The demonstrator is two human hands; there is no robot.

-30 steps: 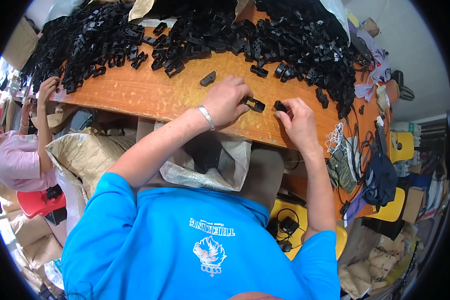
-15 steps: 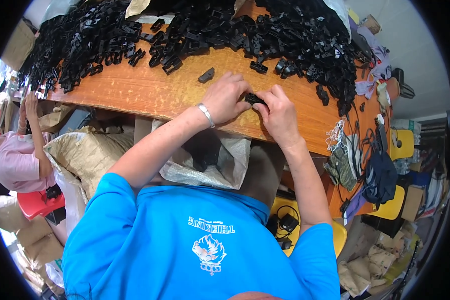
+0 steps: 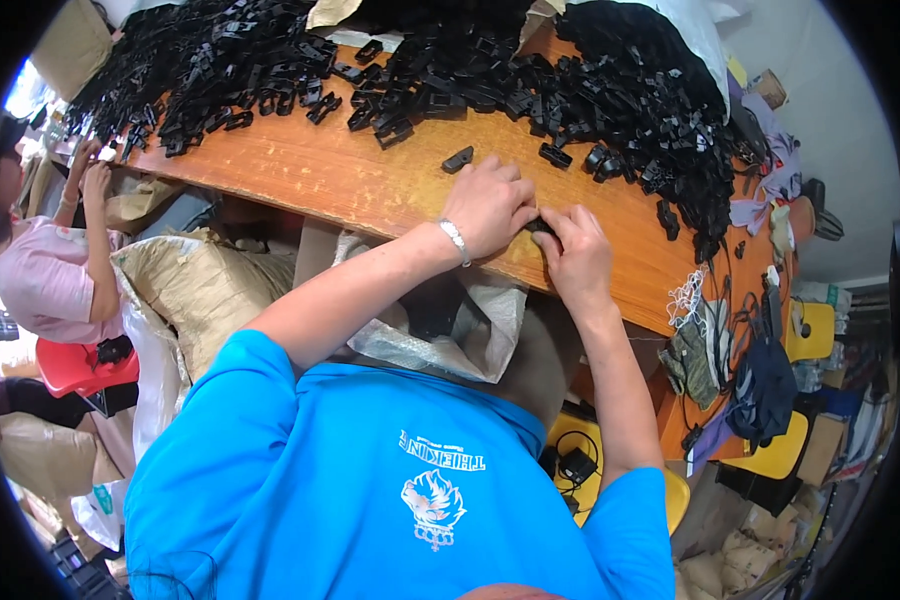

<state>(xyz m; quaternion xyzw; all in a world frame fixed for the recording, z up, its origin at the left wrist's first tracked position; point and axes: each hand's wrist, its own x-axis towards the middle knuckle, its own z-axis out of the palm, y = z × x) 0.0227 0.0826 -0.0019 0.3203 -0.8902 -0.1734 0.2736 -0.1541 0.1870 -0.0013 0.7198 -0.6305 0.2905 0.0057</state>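
Observation:
A small black plastic part [image 3: 538, 226] is held between my two hands, just above the table near its front edge. My left hand [image 3: 488, 208] closes on its left end, the fingers bent over and hiding much of it. From the right, my right hand [image 3: 578, 248] pinches the other end between thumb and fingers. One loose black plastic piece [image 3: 457, 160] lies on the wood just beyond my left hand. Another black piece [image 3: 555, 155] rests farther off, beside a pair of rounded black pieces [image 3: 602, 162].
A large heap of black plastic parts [image 3: 440, 75] spans the back of the wooden table [image 3: 300, 170]. Below the front edge hangs an open white sack [image 3: 420, 350]. Cords and dark bags [image 3: 760, 390] crowd the right side. At left, a co-worker in a pink top [image 3: 55, 270] handles parts.
The whole view has shifted, so the table appears farther right. My hands have drawn slightly nearer with the part, and my fingers cover more of it. The co-worker's head shows more.

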